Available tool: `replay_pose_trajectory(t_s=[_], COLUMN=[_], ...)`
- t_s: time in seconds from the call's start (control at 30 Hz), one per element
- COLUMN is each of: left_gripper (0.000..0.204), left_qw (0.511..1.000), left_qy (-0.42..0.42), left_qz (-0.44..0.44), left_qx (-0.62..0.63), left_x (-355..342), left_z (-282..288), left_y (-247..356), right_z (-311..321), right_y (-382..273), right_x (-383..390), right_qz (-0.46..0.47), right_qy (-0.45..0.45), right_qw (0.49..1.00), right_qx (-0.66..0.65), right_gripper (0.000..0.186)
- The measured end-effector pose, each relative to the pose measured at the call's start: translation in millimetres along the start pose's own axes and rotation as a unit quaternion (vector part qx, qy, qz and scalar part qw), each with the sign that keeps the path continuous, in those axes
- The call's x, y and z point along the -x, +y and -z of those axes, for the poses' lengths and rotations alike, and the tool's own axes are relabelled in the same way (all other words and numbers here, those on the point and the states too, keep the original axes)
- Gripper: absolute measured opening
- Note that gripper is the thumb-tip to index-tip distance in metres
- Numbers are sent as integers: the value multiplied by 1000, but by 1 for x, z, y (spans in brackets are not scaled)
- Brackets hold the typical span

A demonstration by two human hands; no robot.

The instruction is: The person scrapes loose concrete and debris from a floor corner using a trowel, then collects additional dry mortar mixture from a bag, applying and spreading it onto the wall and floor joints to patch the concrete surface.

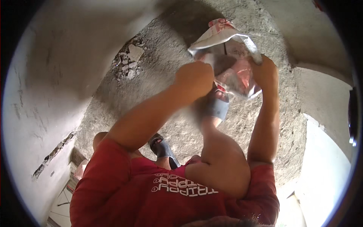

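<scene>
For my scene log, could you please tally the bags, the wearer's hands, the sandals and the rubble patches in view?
Bag: 1
Hands, left hand and right hand: 2
Sandals, left sandal and right sandal: 2
Rubble patch: 1
Total: 6

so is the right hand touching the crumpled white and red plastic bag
Touching: the head view shows the right hand closed on the right edge of the crumpled white and red plastic bag, no gap between them.

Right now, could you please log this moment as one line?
left hand: by bag, grip hidden | right hand: gripping bag's rim | bag: open, over rough floor
</scene>
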State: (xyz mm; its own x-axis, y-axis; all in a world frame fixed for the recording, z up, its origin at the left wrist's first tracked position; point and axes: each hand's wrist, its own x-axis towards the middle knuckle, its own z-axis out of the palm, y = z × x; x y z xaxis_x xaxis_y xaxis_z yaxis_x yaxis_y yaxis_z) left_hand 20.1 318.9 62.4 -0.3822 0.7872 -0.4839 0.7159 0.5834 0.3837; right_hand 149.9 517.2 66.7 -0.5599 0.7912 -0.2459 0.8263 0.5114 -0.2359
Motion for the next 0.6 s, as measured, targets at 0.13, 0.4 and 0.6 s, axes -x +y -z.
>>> replay_pose_trajectory(t_s=[0.13, 0.4, 0.6], left_gripper=[23, 24, 38], left_qw=[995, 980, 972], left_qy=[48, 102, 102], left_qz=[83, 118, 209], left_qx=[-24, -127, 43], left_x=[-29, -61, 20], left_z=[8, 26, -7], left_y=[-55, -114, -150], right_z=[-13, -15, -39], right_y=[3, -40, -72], right_x=[23, 7, 12], right_qz=[1, 97, 58], right_qy=[38, -46, 28], right_qw=[993, 928, 933], right_qx=[-113, -358, -353], right_gripper=[33, 50, 58])
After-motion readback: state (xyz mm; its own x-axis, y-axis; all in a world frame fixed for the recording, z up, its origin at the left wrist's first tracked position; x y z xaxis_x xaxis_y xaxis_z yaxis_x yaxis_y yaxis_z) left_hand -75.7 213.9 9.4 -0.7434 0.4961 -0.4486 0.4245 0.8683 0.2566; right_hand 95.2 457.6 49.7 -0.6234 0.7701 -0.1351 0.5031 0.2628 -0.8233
